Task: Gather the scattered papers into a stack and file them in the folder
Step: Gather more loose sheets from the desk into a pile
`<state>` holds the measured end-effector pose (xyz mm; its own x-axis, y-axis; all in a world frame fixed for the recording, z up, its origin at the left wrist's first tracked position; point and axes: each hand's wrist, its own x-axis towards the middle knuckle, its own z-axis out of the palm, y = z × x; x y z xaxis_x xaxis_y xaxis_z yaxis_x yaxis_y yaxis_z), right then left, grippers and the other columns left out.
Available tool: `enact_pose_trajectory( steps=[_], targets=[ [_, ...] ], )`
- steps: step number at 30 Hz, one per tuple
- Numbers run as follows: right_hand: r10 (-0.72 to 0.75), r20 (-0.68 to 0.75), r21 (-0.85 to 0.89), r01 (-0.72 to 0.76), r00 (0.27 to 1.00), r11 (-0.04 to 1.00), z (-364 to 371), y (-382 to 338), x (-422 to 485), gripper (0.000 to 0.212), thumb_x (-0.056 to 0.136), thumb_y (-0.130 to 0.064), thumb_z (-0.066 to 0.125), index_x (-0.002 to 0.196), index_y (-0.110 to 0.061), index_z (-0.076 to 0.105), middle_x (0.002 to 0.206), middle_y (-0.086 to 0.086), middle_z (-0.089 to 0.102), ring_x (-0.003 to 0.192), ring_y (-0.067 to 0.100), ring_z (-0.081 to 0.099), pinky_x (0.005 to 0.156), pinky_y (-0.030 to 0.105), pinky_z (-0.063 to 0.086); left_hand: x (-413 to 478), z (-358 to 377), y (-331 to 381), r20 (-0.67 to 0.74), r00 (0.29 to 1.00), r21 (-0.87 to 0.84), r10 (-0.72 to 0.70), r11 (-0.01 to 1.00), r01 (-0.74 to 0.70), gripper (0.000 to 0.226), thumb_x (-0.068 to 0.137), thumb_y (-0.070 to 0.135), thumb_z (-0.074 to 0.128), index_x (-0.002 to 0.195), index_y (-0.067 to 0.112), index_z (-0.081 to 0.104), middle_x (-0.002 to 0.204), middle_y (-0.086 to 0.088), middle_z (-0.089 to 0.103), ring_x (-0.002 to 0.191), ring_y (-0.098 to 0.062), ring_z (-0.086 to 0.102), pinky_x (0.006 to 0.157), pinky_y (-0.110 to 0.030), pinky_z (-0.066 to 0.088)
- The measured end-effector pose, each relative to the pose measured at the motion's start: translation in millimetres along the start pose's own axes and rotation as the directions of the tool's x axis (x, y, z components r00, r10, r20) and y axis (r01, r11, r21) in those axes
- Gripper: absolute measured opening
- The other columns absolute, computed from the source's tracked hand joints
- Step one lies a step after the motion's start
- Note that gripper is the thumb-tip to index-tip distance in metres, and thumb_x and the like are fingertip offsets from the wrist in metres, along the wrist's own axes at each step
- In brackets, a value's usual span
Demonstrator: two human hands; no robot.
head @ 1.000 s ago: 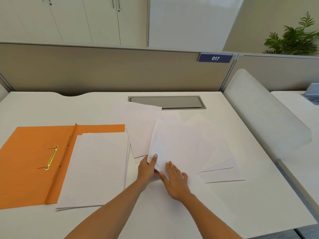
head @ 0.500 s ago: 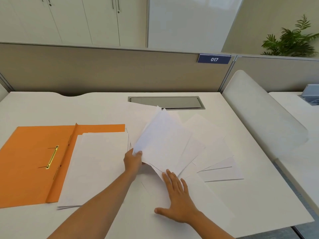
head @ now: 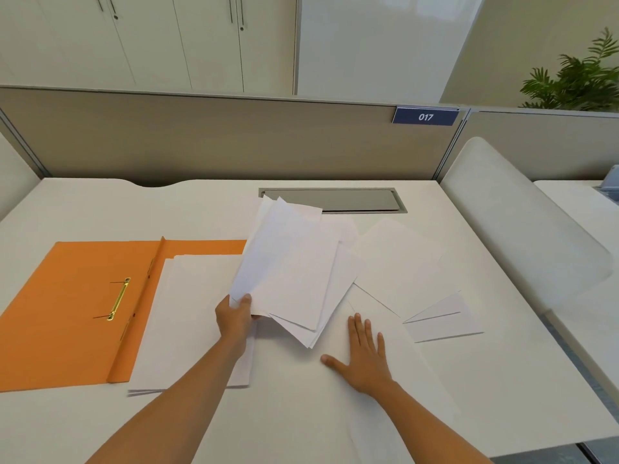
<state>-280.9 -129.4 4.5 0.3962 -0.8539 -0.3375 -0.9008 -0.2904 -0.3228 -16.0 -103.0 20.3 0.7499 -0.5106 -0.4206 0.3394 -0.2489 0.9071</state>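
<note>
While thin white paper sheets are pinched loosely by the left hand, some may slip; the right hand is laid flat, probably on another sheet.

The white desk carried an open orange folder out at nine o'clock, a neat paper stack lying over its right half. Loose sheets fanned across the desktop toward two o'clock, a couple more at three. A grey cable hatch sat flush at twelve. The right hand pressed flat at centre.
</note>
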Motion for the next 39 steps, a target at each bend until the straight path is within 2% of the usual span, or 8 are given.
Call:
enact_pose_trajectory(
  steps=[4,9,12,16,22,31,35,39],
  targets=[
    [0.068,-0.007,0.054,-0.068,0.998,0.996,-4,-17,15,0.128,0.054,-0.095,0.007,0.151,-0.015,-0.02,0.158,-0.003,-0.027,0.146,0.019,-0.025,0.118,0.047,-0.014,-2,-11,-4,-0.03,1.0,-0.032,-0.001,0.999,0.0,0.017,0.093,0.01,0.059,0.11,0.012,0.06,0.107,-0.011,0.064,0.092,-0.031,0.061,0.083,-0.045,0.056],
    [0.056,0.067,0.123,-0.064,0.996,0.99,-12,-30,22,0.136,0.046,-0.097,0.011,0.151,-0.016,-0.02,0.157,-0.001,-0.029,0.144,0.02,-0.028,0.115,0.051,-0.017,-2,-25,-6,-0.055,0.998,-0.052,-0.02,0.998,0.017,0.028,0.092,0.009,0.06,0.121,0.007,0.059,0.111,-0.011,0.063,0.095,-0.032,0.061,0.087,-0.047,0.055],
    [-0.137,0.125,0.085,0.127,0.983,0.988,-21,-24,15,0.136,0.055,-0.096,0.04,0.15,-0.022,-0.023,0.152,-0.008,-0.037,0.142,0.017,-0.033,0.116,0.049,-0.018,-2,-35,-6,-0.071,0.997,-0.064,-0.026,0.998,0.021,0.033,0.093,0.01,0.06,0.125,0.006,0.056,0.113,-0.011,0.062,0.096,-0.031,0.06,0.089,-0.047,0.055],
    [-0.395,0.337,-0.079,0.444,0.855,0.893,-31,-7,-9,0.145,0.054,-0.077,0.072,0.146,-0.03,-0.03,0.151,-0.012,-0.041,0.138,0.012,-0.039,0.116,0.042,-0.02,-5,-45,-4,-0.092,0.996,-0.076,-0.023,0.997,0.016,0.034,0.094,0.01,0.06,0.127,0.006,0.055,0.113,-0.009,0.059,0.095,-0.03,0.058,0.087,-0.044,0.055],
    [-0.405,0.479,-0.217,0.552,0.779,0.805,-19,15,-22,0.158,0.047,-0.066,0.083,0.142,-0.027,-0.037,0.15,-0.008,-0.043,0.139,0.015,-0.038,0.116,0.044,-0.019,-7,-52,-8,-0.099,0.994,-0.053,-0.037,0.998,0.032,0.038,0.093,0.014,0.061,0.13,0.006,0.053,0.12,-0.012,0.06,0.1,-0.031,0.058,0.09,-0.046,0.054],
    [-0.388,0.323,-0.03,0.419,0.863,0.908,-18,-1,-11,0.142,0.056,-0.063,0.081,0.147,-0.036,-0.025,0.157,-0.018,-0.024,0.145,0.004,-0.022,0.122,0.039,-0.005,-12,-59,-8,-0.102,0.994,-0.072,-0.04,0.997,0.032,0.04,0.094,0.013,0.06,0.133,0.006,0.051,0.122,-0.011,0.057,0.1,-0.029,0.055,0.088,-0.042,0.054],
    [-0.297,0.137,0.163,0.275,0.945,0.948,-20,-13,-17,0.122,0.065,-0.048,0.08,0.148,-0.048,-0.01,0.153,-0.032,0.002,0.139,-0.004,0.013,0.118,0.031,0.019,-12,-68,-7,-0.124,0.992,-0.081,-0.033,0.996,0.023,0.043,0.094,0.015,0.061,0.135,0.006,0.049,0.122,-0.01,0.057,0.103,-0.029,0.055,0.087,-0.041,0.053],
    [-0.202,-0.166,0.214,0.236,0.965,0.948,-19,-27,-25,0.094,0.083,-0.025,0.06,0.144,-0.058,-0.004,0.153,-0.026,0.024,0.129,0.012,0.047,0.092,0.03,0.046,-7,-82,-6,-0.177,0.984,-0.079,-0.033,0.997,0.019,0.045,0.094,0.016,0.061,0.136,0.007,0.048,0.124,-0.009,0.055,0.107,-0.03,0.054,0.093,-0.047,0.052]
  ],
)
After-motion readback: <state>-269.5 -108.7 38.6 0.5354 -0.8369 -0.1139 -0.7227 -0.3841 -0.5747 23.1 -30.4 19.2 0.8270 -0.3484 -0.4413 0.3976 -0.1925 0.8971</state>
